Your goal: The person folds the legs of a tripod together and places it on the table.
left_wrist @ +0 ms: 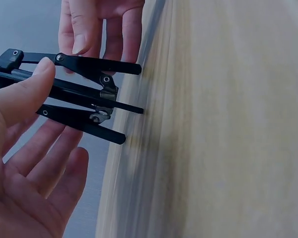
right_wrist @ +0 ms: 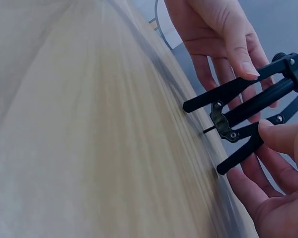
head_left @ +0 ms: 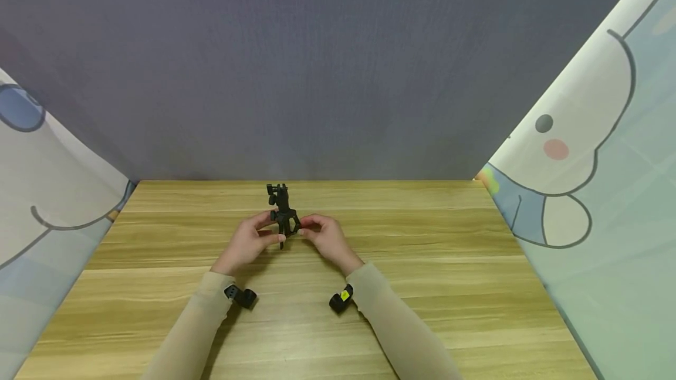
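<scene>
A black tripod [head_left: 284,214], legs spread, appeared left of and below the frame's centre, over the wooden counter [head_left: 449,274]; fingers of the left hand [head_left: 250,240] and right hand [head_left: 328,240] were clamped on its legs.

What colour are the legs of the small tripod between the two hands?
Black. The tripod legs show best in the left wrist view.

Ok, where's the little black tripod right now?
In the head view, the black tripod is left of centre, toward the far edge of the wooden table, between the left hand and the right hand, which both hold it.
</scene>
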`<move>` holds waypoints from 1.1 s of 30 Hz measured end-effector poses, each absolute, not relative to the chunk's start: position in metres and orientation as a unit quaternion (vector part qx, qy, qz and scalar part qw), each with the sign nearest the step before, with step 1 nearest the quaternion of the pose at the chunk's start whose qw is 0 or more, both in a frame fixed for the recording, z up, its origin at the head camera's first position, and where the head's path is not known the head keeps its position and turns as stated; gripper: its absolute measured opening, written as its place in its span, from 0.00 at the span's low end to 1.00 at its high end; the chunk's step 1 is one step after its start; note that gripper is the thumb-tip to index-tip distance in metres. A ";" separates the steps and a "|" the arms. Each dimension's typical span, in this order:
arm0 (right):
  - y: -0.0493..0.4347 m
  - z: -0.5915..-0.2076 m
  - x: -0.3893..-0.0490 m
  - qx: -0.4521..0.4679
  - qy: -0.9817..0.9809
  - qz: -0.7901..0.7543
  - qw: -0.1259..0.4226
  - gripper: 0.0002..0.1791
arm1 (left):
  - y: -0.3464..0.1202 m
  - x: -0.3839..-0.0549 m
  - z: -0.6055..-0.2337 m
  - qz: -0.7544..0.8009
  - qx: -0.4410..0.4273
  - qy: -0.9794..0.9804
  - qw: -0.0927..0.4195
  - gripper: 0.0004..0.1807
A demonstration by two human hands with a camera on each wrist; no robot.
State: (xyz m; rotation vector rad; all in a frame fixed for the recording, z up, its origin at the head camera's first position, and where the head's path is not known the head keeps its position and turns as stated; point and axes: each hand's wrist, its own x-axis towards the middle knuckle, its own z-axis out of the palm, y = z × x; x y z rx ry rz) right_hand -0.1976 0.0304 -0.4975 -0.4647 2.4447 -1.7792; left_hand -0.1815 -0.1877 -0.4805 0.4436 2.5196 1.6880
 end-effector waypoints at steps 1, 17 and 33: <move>0.030 -0.498 -0.197 -0.151 0.801 -0.577 0.038 0.08 | -0.187 -0.182 -0.481 0.553 0.144 0.820 0.041 0.35; 0.024 -0.500 -0.196 -0.160 0.799 -0.579 0.038 0.06 | -0.181 -0.181 -0.482 0.567 0.144 0.809 0.056 0.32; 0.032 -0.471 -0.197 -0.195 0.790 -0.580 0.032 0.10 | -0.186 -0.172 -0.480 0.542 0.128 0.830 0.040 0.28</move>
